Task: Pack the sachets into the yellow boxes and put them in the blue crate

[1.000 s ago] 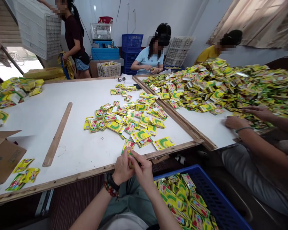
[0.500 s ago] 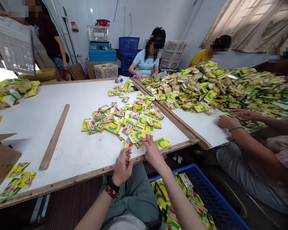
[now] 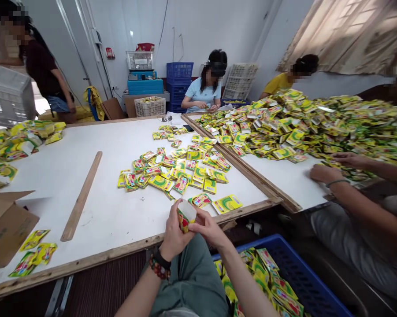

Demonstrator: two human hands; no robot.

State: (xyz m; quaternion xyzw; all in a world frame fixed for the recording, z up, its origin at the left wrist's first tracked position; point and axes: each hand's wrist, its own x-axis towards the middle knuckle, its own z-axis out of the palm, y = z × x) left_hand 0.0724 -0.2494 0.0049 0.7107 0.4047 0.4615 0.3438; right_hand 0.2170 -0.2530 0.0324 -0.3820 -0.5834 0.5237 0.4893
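One held box (image 3: 186,215), blue crate (image 3: 298,260) of packs (image 3: 262,275)

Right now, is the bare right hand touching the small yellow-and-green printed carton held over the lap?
Touching. The head view shows the right hand against the carton, its thumb on the lower right side.

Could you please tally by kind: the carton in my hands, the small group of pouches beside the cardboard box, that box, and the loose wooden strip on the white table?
Held carton: 1
Pouches beside the box: 3
Cardboard box: 1
Loose wooden strip: 1
Total: 6
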